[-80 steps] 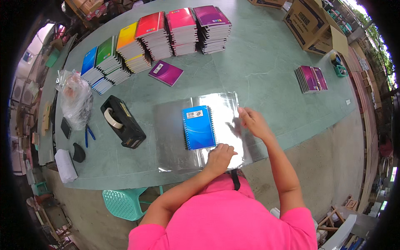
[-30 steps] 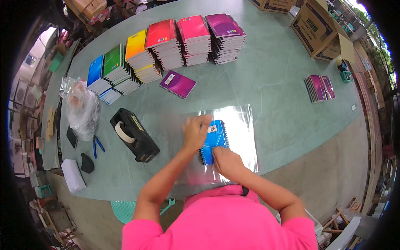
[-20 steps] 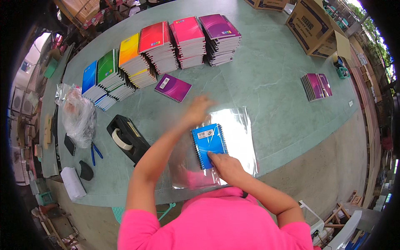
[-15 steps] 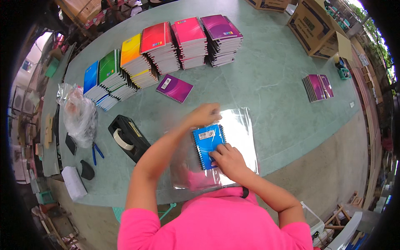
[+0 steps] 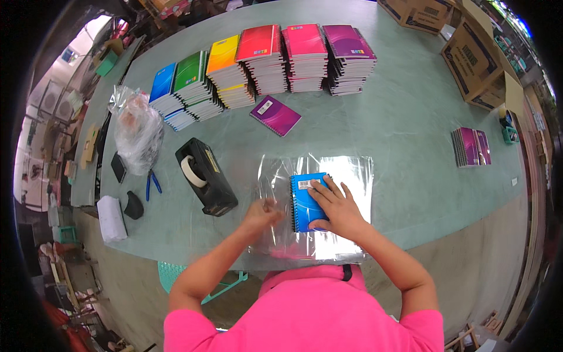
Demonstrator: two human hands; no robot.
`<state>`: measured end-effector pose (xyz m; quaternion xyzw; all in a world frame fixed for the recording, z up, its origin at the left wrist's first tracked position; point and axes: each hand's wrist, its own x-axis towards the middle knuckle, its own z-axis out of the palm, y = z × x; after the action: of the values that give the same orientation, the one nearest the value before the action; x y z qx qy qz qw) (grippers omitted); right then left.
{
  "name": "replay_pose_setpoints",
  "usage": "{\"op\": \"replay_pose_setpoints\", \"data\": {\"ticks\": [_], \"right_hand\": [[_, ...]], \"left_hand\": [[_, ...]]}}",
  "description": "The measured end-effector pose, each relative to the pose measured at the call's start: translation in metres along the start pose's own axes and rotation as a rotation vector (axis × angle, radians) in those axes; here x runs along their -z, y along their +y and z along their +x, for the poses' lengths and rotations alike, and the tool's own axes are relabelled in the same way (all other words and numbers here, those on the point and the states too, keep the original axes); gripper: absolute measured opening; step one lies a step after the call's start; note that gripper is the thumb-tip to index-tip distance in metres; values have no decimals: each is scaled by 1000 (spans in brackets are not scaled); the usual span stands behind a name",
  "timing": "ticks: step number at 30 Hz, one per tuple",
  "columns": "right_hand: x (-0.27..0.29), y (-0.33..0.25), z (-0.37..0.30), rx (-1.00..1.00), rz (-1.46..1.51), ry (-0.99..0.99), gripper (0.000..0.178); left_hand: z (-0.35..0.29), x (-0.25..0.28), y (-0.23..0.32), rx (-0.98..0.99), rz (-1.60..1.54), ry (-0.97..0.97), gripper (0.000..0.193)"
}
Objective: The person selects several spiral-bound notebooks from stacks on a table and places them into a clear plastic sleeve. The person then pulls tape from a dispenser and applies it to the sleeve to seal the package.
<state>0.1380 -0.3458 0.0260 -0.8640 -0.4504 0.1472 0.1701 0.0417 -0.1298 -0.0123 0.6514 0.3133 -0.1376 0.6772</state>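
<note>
A blue spiral notebook (image 5: 302, 202) with a white label lies on a clear plastic sheet (image 5: 355, 176) at the near edge of the table. My right hand (image 5: 340, 211) rests flat on the notebook, its fingers spread over the cover. Left of the notebook's spiral, my left hand (image 5: 262, 216) is over the left part of the sheet. Its fingers are smeared by motion, so any grip on the plastic is unclear. A black tape dispenser (image 5: 214, 182) with a whitish roll stands farther left. Beyond the sheet lies a single purple notebook (image 5: 277, 116).
Tall stacks of notebooks, including a red stack (image 5: 258, 44) and a purple stack (image 5: 350, 50), line the far side. A crumpled plastic bag (image 5: 136, 132) and blue-handled pliers (image 5: 153, 183) are at left. Small purple notebooks (image 5: 471, 146) and an open cardboard box (image 5: 475, 64) stand at right.
My left hand has come down from the notebook's top edge to its left side. My right hand has flattened out across the cover. The whole view has shifted.
</note>
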Motion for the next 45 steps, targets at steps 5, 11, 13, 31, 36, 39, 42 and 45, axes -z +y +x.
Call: {"op": "replay_pose_setpoints", "data": {"ticks": [5, 11, 13, 31, 36, 39, 42, 45], "right_hand": [[-10, 15, -1, 68, 51, 31, 83], [-43, 29, -4, 146, 314, 221, 85], [-45, 28, -5, 131, 299, 200, 86], [29, 33, 10, 328, 74, -23, 58], [20, 36, 2, 317, -87, 30, 29], [10, 43, -7, 318, -31, 177, 21], [13, 41, -6, 285, 93, 167, 19], [14, 28, 3, 244, 153, 122, 16]], "left_hand": [[-23, -17, 30, -110, 267, -59, 19], [-11, -80, 40, -790, 1230, -122, 18], [-6, -86, 41, -715, 1287, -186, 21], [-6, -101, 34, -496, 1223, -110, 24], [-36, -57, 49, -463, 762, -115, 22], [-47, 12, 45, -657, 580, 638, 18], [-44, 77, 23, -456, 517, 1032, 22], [-36, 102, -14, -207, 13, 900, 28]]}}
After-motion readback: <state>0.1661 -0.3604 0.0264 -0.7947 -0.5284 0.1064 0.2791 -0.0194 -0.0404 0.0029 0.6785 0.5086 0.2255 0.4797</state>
